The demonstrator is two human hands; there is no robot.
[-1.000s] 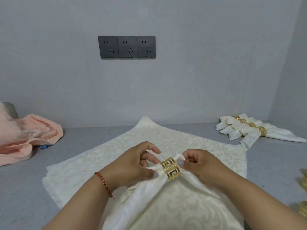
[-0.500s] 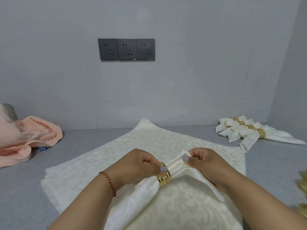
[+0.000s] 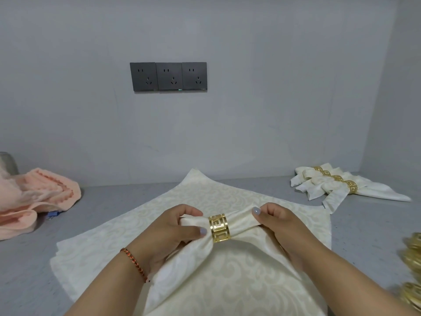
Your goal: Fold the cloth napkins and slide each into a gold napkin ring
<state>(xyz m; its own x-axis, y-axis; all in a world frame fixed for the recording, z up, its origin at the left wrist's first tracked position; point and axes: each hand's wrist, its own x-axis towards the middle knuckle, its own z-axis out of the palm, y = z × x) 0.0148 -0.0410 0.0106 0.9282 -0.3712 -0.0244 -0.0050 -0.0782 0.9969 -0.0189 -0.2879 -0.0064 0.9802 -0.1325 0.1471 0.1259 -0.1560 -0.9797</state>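
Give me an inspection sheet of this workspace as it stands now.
Surface: grey speckled tabletop.
Job's things: folded cream damask napkin threaded through gold fretwork ring, above flat cream napkin stack; three ringed napkins far right; spare gold rings at right edge.
Clutter: crumpled peach towel.
Hands: left hand and right hand pinch the napkin either side of the ring.
Cables: nothing seen.
Surroundings: grey wall, three dark sockets.

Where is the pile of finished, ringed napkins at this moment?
In the head view the finished napkins lie far right on the grey table, against the back wall, beyond the right hand and right of the flat napkin stack.
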